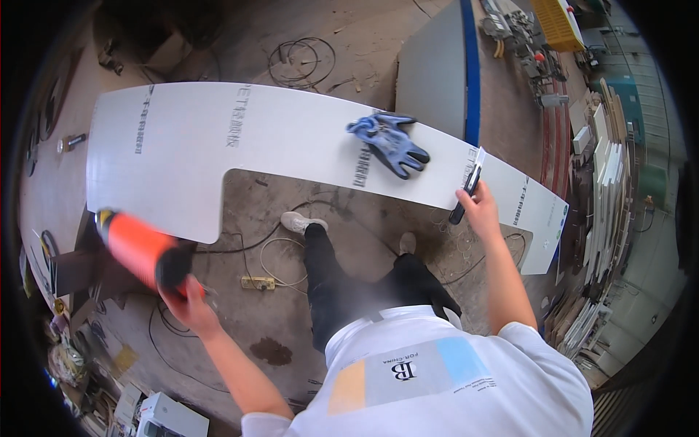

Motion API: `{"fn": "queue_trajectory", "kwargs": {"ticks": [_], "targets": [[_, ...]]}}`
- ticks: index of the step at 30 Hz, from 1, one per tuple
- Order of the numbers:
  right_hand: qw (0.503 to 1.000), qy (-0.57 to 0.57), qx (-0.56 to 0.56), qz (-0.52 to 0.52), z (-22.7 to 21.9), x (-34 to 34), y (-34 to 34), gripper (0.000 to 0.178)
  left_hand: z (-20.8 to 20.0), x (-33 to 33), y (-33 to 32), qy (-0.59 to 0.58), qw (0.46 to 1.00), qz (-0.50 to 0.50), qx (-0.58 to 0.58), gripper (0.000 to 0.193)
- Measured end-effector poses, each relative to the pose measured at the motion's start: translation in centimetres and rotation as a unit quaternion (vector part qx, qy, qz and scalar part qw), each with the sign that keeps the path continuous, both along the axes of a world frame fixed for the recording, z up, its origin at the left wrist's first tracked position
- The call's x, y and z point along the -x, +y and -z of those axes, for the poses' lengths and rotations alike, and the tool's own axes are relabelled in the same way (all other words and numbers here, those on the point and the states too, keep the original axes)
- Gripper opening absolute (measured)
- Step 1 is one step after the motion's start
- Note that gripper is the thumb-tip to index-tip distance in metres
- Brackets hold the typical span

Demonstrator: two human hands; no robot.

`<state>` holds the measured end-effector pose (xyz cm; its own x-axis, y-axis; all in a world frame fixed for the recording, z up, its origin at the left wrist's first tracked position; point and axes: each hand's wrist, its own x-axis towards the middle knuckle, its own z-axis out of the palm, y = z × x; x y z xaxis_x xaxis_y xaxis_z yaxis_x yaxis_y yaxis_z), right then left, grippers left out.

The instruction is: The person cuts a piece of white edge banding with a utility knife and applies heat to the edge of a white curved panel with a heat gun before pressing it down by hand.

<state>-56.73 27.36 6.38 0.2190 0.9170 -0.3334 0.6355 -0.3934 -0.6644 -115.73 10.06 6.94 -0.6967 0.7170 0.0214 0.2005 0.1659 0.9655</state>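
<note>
A large white panel [186, 124] with a notched near side stretches across in front of me. In my left hand [191, 309] is an orange cylindrical tool [138, 244] with a black end, blurred by motion; its far tip is over the panel's left near corner. My right hand [480, 210] grips a utility knife [472, 182] with a black handle and a pale tip pointing away from me, over the panel's right part. Left of the knife, a blue work glove [393, 144] with black fingertips lies on the panel.
A grey cabinet with a blue edge [472, 73] stands beyond the panel. Cables lie on the floor, one coiled cable [301, 62] at the back and a yellow power strip [258, 282] near my feet. Stacked boards [608, 189] line the right side. A white box [171, 419] sits lower left.
</note>
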Motion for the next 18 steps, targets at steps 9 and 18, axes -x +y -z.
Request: {"fn": "queue_trajectory", "kwargs": {"ticks": [9, 18], "targets": [[0.999, -0.034, -0.007, 0.005, 2.0, -15.0, 4.7, 0.062, -2.1, -30.2, -4.1, -0.068, 0.997, -0.038, 0.021, 0.045], [0.982, 0.155, -0.101, -0.031, 1.5, -25.7, -12.5, 0.027, -1.8, -55.8, -5.1, -0.163, 0.968, 0.188, 0.018, 0.038]]}}
